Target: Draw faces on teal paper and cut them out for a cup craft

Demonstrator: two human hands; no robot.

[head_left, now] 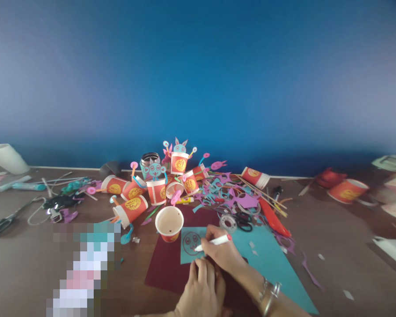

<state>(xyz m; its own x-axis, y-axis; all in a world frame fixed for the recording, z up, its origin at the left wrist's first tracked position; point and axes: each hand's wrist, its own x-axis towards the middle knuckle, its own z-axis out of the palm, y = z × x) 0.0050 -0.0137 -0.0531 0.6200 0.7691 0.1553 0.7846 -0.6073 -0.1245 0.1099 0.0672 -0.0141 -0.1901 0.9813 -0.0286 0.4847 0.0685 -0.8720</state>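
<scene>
My right hand grips a white marker with a pink cap, its tip on a small teal paper square that bears a drawn round face. The fingers of my left hand lie flat, pressing on the lower edge of that teal square. The square rests on a dark red sheet. An upright red paper cup stands just beyond it. A larger teal sheet lies under my right wrist, which wears a silver bracelet.
Several red paper cups decorated as teal and pink paper animals crowd the table's middle, with purple paper scraps, sticks, black scissors and a tape roll. Larger scissors lie far left. A blurred patch covers the lower left.
</scene>
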